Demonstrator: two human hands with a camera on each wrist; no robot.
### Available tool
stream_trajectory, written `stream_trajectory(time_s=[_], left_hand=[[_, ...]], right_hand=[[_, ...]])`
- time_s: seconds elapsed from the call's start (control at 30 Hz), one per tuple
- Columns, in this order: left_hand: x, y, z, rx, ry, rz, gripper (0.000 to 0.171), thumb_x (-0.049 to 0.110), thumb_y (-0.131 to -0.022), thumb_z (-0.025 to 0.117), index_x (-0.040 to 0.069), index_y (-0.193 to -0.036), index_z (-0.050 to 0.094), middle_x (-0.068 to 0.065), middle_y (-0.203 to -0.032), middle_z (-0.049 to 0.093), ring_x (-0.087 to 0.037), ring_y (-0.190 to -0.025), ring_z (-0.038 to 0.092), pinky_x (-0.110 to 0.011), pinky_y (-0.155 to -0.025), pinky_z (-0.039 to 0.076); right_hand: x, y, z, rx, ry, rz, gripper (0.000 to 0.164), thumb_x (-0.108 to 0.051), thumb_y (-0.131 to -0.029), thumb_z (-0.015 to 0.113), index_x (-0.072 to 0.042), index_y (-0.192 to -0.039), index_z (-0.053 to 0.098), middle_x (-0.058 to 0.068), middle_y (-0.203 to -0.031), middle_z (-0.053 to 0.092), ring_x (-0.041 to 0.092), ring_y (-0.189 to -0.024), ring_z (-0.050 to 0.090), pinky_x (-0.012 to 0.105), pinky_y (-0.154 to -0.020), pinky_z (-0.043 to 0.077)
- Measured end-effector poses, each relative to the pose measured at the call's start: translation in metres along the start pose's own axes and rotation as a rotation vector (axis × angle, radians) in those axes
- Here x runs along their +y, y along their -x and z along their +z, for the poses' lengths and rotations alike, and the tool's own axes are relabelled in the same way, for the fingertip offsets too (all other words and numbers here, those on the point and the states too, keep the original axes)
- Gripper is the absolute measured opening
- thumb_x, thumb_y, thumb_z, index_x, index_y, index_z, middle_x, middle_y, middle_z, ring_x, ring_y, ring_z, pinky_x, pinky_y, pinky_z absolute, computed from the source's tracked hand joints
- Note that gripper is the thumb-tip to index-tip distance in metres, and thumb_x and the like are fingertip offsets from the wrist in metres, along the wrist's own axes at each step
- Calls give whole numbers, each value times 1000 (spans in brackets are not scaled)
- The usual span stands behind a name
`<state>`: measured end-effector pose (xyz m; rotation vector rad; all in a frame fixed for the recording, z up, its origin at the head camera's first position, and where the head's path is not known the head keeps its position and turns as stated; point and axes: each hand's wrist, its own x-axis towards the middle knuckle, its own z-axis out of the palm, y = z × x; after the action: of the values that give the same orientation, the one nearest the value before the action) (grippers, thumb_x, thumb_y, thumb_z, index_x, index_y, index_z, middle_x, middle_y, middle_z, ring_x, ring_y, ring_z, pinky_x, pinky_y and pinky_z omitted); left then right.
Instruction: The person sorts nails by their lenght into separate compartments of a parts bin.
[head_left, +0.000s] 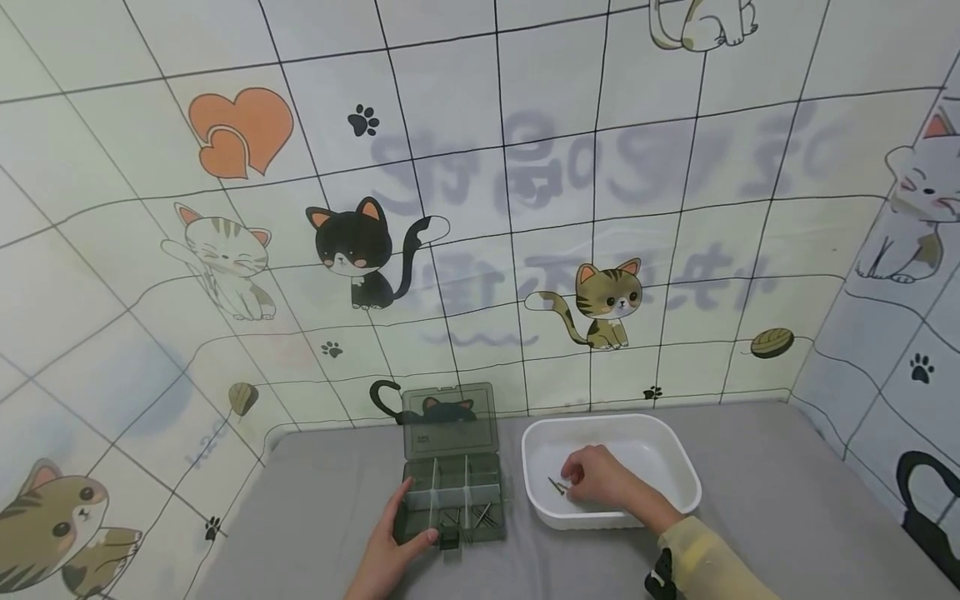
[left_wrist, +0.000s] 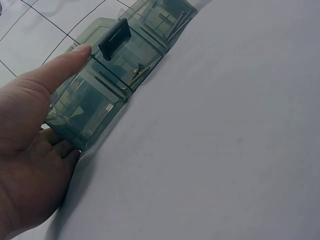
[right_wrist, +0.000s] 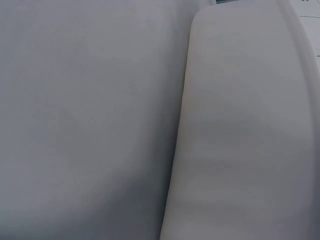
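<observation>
My left hand (head_left: 390, 546) grips the left front corner of a green see-through compartment box (head_left: 489, 475), its thumb (left_wrist: 70, 62) at the front edge near the dark latch (left_wrist: 115, 39) and its fingers along the left side. The box's lid (head_left: 450, 429) stands raised at the back. Several screws (head_left: 483, 515) lie in the front compartments. Inside a white plastic tray (head_left: 686, 479), my right hand (head_left: 600, 479) reaches down with bent fingers right at a few small screws (head_left: 557, 485). I cannot tell whether the fingertips hold one. The right wrist view shows only the tray's outer wall (right_wrist: 245, 130) and cloth.
Box and tray stand side by side on a grey cloth-covered table (head_left: 300, 500). Close behind them rises a white gridded sheet (head_left: 465, 283) printed with cartoon cats, with another side of it on the right. A black strap-like loop (head_left: 930, 508) shows at the far right.
</observation>
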<state>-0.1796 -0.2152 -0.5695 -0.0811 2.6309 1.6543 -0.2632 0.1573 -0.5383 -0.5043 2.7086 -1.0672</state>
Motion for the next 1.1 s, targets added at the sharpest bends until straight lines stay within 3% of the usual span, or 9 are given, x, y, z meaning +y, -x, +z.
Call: stream_trajectory(time_s=[0.4,0.7,1.1], left_hand=[[1,1,-1,-3,-7,-2,91,36,-87,84,15,-160,34,-28,-162,29,-55,-147,23,-76,-106,30],[2,1,-1,-10,-4,2,91,36,-87,84,14,-161,34,-28,-162,28,-54,-147,22,-76,-106,29],[1,2,0,-6,16,32,89,32,-88,84,14,-160,35,-27,-162,29,-53,-148,21,-76,-108,27]], right_hand=[[-2,0,0,20,54,-7,17,6,-75,83,-10,-82,78,-6,-74,65,11,-71,55,29,-66,51],[-1,2,-2,15,75,-39,20,7,-74,77,-10,-82,81,-1,-79,72,11,-74,53,28,-67,49],[-7,4,-8,33,10,-124,14,4,-81,75,-6,-89,82,-1,-80,73,8,-71,54,24,-61,48]])
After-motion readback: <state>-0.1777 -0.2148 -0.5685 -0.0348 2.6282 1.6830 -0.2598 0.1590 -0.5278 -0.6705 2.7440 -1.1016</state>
